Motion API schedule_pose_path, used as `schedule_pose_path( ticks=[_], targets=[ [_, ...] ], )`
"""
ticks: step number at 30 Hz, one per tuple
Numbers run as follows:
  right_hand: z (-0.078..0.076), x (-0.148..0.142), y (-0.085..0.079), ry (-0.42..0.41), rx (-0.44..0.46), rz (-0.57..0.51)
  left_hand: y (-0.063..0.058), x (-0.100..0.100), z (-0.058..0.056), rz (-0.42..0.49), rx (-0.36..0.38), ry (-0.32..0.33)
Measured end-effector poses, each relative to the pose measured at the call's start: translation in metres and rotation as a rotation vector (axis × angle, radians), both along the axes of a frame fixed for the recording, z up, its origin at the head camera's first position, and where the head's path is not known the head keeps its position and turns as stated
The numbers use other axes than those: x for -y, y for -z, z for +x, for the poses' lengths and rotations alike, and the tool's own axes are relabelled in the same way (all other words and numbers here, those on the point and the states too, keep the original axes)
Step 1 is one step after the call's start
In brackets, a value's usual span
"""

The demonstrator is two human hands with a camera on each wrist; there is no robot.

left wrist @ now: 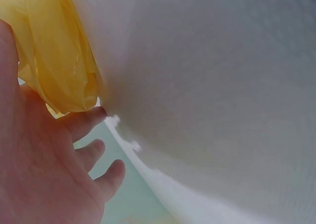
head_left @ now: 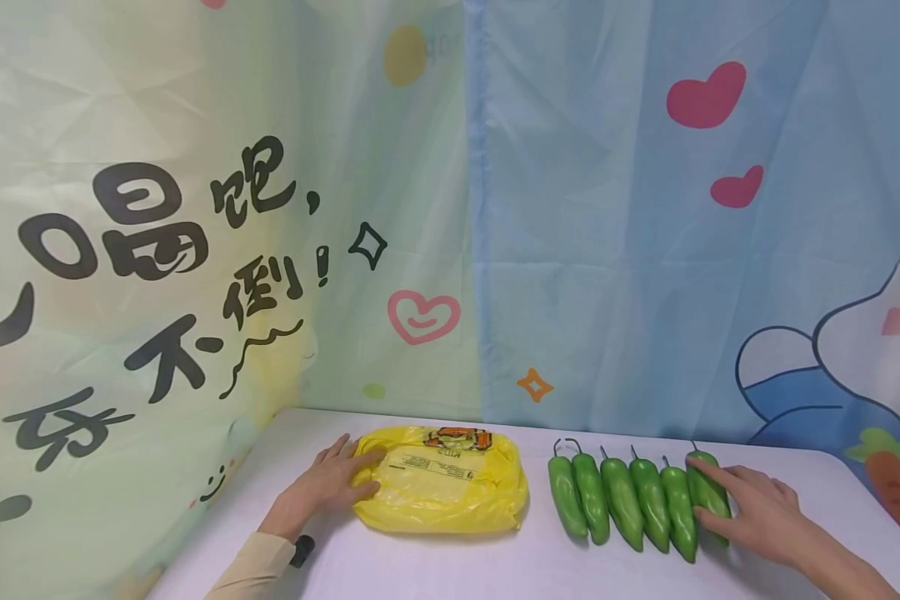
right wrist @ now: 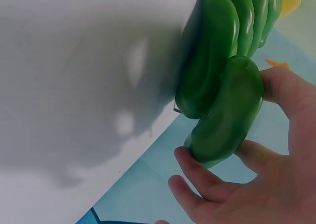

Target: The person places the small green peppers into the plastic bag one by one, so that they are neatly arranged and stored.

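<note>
A yellow plastic bag with printing on top lies bunched on the table. My left hand touches its left end, thumb in front and fingers behind; in the left wrist view the bag sits between thumb and forefinger, with the other fingers spread and fairly straight. To the right, several green peppers lie side by side, stems pointing away. My right hand pinches the rightmost green pepper between thumb and fingers. In the right wrist view that pepper leans against its neighbour.
The white table ends at a printed cloth backdrop behind and a side cloth at the left. A small black item is at the left wrist. A gap of tabletop separates the bag from the peppers.
</note>
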State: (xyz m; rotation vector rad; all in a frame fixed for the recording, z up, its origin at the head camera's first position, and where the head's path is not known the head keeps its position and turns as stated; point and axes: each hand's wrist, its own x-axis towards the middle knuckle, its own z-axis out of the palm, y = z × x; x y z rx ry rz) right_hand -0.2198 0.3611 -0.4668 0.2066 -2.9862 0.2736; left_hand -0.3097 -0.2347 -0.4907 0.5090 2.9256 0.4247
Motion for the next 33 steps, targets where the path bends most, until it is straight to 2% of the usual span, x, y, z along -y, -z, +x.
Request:
schedule_pose_path(
  ticks=[6, 15, 33],
  targets=[
    [-0.002, 0.002, -0.002, 0.002, 0.030, 0.002, 0.001, 0.000, 0.000, -0.004, 0.001, -0.010],
    [-0.002, 0.007, -0.004, -0.021, -0.003, -0.003, 0.003, 0.000, -0.001, -0.007, 0.005, -0.016],
    [-0.007, 0.015, -0.013, -0.028, 0.026, 0.006, 0.006, 0.001, -0.003, -0.026, -0.020, -0.005]
  ],
)
